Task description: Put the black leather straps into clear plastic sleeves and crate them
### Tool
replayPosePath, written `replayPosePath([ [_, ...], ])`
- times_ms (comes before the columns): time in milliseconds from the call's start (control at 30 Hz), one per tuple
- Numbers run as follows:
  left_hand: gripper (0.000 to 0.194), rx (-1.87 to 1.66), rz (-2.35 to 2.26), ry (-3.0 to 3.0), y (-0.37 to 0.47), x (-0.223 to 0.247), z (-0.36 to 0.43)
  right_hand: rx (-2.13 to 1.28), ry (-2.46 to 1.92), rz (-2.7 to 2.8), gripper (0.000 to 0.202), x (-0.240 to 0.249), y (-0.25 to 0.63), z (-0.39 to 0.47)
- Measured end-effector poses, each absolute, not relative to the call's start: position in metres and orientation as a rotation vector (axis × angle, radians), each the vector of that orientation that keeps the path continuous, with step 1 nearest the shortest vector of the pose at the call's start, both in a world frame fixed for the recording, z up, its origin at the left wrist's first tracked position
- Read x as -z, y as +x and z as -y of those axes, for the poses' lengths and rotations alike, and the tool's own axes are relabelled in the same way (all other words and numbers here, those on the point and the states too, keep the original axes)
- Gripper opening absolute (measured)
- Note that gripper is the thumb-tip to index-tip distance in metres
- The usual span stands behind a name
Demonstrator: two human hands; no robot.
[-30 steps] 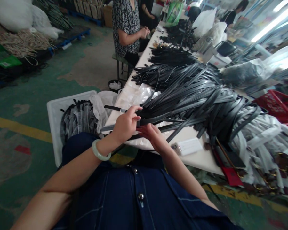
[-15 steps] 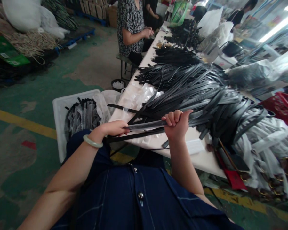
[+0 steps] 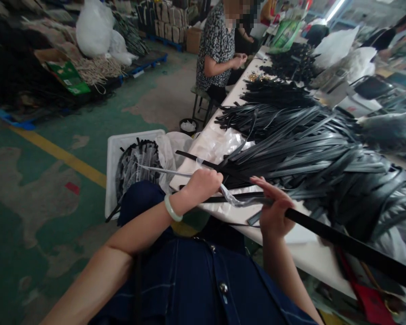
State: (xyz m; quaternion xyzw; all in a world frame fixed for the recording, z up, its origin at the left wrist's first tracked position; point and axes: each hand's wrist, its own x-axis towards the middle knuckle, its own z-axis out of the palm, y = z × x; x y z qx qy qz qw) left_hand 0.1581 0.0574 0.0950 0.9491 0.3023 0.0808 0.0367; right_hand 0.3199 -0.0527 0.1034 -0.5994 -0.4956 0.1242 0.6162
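Left hand point(image 3: 205, 184): fist closed around a thin, crumpled, translucent plastic sleeve point(image 3: 236, 201); one end trails left past the fist, over the white plastic bin point(image 3: 111, 167). Sleeve's other stretch runs twisted across to the right hand point(image 3: 276, 211). Right hand: thumb clamped on a long, flat black strap point(image 3: 341, 238), fingertips extended. Strap exits the thumb side, slants down to the right picture edge, over the white surface point(image 3: 325, 264); end out of view. Where sleeve meets strap is hidden by the right hand.

Big pile of flat, glossy dark-grey straps point(image 3: 307, 144) on the surface, just beyond both hands. Loose clear plastic film point(image 3: 232, 142) at the pile's left. Bin beside the wearer's knee, holds a bundle of plastic-wrapped black straps point(image 3: 140, 158). Pale green round bangle point(image 3: 172, 208) on left wrist. Co-worker in black-and-white patterned shirt point(image 3: 214, 43) seated farther along, hands together.
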Motion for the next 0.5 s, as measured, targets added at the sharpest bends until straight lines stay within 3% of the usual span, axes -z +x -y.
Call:
replayPosePath([
  [133,0.017,-0.343,-0.487,3.084,0.173,-0.092,-0.047,-0.737,-1.47,1.338,0.057,-0.096,0.304,0.042],
  [267,0.019,-0.546,-0.23,3.117,0.166,-0.097,-0.038,-1.135,-1.642,1.186,0.059,-0.097,0.306,0.028],
  [500,0.018,-0.378,-0.548,3.05,0.119,-0.097,-0.053,-1.775,-1.458,1.119,0.063,-0.107,0.301,0.035],
])
